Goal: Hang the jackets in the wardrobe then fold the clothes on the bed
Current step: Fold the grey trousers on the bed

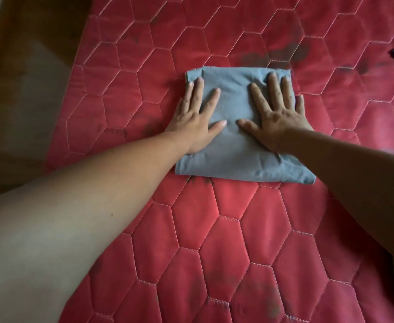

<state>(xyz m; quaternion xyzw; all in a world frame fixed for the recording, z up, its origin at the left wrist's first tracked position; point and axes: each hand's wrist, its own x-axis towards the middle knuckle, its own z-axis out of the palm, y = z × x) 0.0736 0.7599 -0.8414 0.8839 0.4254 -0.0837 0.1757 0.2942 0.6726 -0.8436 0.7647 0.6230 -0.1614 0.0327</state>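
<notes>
Two flat palms, left hand (195,120) and right hand (280,115), on the folded grey garment (233,89) (fingers spread, grip on nothing).

Grey garment (238,157) (folded square) flat on red bed (214,229)

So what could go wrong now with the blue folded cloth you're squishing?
Two things might. The left hand and right hand press flat on the folded cloth, which looks puffy, so it could spring open once they lift. Also, the red mattress has dark smudges right by the cloth's near edge; sliding the cloth over them might dirty it.
</notes>
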